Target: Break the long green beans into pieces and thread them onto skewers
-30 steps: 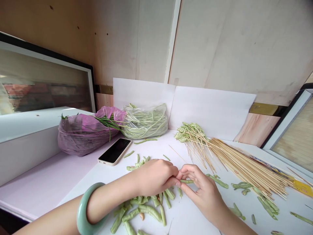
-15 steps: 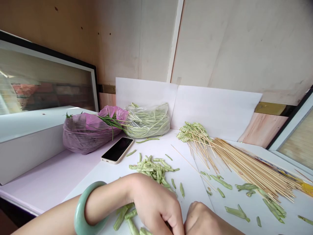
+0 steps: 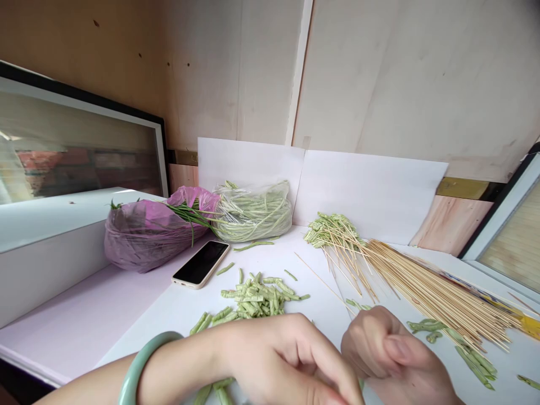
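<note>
hands: left hand [image 3: 287,365] and right hand [image 3: 388,349] close together at the near edge of the tabletop [image 3: 169,332] | grip: both narrow, fingers curled; anything pinched is hidden, perhaps a bean piece | near: cut green bean pieces [image 3: 257,298] heaped mid-tabletop, bamboo skewers [image 3: 426,292] fanned rightward

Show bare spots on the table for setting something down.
Bare tabletop lies between the phone and the cut beans, and left of the phone. Crowded: the skewers with loose beans, and around the left hand and right hand.
</note>
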`<state>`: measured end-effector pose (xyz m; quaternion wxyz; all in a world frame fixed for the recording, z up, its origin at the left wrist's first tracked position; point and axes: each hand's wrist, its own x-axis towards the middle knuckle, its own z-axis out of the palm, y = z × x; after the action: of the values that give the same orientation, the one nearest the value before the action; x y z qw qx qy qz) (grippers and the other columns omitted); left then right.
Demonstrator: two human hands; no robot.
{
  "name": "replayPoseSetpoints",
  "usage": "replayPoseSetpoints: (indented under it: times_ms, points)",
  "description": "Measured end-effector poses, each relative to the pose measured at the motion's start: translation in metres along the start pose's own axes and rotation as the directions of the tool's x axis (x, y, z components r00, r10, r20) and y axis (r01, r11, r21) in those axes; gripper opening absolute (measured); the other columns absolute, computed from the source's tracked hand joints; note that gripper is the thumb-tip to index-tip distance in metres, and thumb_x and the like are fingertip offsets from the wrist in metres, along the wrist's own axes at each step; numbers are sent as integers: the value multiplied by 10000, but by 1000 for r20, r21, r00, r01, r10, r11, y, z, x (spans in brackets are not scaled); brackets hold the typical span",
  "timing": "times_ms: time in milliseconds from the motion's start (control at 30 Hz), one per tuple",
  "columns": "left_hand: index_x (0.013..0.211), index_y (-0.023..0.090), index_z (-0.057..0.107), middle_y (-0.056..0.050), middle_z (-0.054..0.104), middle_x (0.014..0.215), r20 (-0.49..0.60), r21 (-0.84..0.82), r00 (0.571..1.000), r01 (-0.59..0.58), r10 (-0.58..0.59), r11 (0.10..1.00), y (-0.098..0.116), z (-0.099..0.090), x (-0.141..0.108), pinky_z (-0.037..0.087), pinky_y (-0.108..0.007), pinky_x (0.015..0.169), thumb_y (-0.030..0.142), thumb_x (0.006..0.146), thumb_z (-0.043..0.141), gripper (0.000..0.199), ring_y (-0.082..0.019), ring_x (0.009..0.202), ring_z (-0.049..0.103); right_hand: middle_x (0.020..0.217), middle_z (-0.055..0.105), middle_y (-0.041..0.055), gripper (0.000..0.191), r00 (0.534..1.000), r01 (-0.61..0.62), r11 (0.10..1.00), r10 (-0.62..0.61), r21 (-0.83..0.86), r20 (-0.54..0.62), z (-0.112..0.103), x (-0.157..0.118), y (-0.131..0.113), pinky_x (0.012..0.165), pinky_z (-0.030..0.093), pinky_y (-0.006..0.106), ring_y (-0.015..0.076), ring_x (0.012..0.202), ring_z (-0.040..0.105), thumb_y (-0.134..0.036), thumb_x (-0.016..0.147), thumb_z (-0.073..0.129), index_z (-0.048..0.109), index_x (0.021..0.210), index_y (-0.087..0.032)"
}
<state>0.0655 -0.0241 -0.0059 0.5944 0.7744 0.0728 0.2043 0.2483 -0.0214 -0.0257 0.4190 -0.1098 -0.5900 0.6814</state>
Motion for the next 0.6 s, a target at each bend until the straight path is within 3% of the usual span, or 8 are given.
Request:
replayPoseSetpoints:
  times_ms: [100, 167, 267, 400, 500, 600]
  points:
    - [716, 126, 549, 3, 483, 649, -207, 60, 978, 20, -7, 998, 7, -3, 0, 364, -197, 534, 534, 835, 504, 427, -67, 549, 398, 464, 282, -64, 422, 989, -85, 983, 63, -162, -137, -3, 5, 0, 450, 212, 245, 82, 443, 231, -450, 786, 579, 391, 509, -194]
    - [720, 125, 558, 19, 476, 641, -336, 200, 942, 66, 6, 978, 8, -12, 1, 342, -194, 552, 439, 850, 531, 341, -67, 574, 383, 499, 313, -59, 353, 977, -119, 962, 70, -246, -200, -5, 8, 1, 474, 240, 248, 95, 476, 249, -455, 812, 546, 502, 591, -184]
    - [708, 132, 560, 42, 419, 608, -457, 434, 889, 234, -11, 870, 6, -29, 1, 289, -200, 525, 407, 835, 554, 302, -73, 575, 340, 589, 397, -24, 244, 966, -118, 957, 48, -266, -254, -8, 12, 3, 541, 337, 276, 124, 539, 345, -398, 785, 535, 621, 740, -174]
    - [684, 142, 541, 57, 377, 568, -495, 588, 866, 391, -66, 708, 0, -48, -3, 260, -216, 508, 373, 853, 507, 288, -75, 539, 298, 676, 462, 4, 280, 918, -180, 929, 40, -324, -394, -18, 15, 8, 644, 418, 315, 162, 632, 453, -316, 762, 541, 697, 962, -196]
    - [672, 146, 541, 54, 411, 566, -507, 660, 856, 458, -96, 596, -4, -54, -6, 265, -224, 524, 311, 827, 523, 227, -78, 539, 311, 722, 462, -5, 374, 894, -218, 883, 11, -414, -448, -28, 16, 16, 707, 448, 327, 155, 657, 481, -336, 806, 550, 657, 1147, -224]
    - [724, 148, 563, 49, 461, 597, -513, 612, 846, 479, -145, 629, -9, -57, -6, 289, -215, 542, 289, 791, 561, 155, -78, 557, 362, 805, 454, -13, 452, 899, -203, 862, -23, -464, -438, -34, 17, 24, 695, 479, 312, 124, 636, 496, -348, 804, 594, 583, 1244, -244]
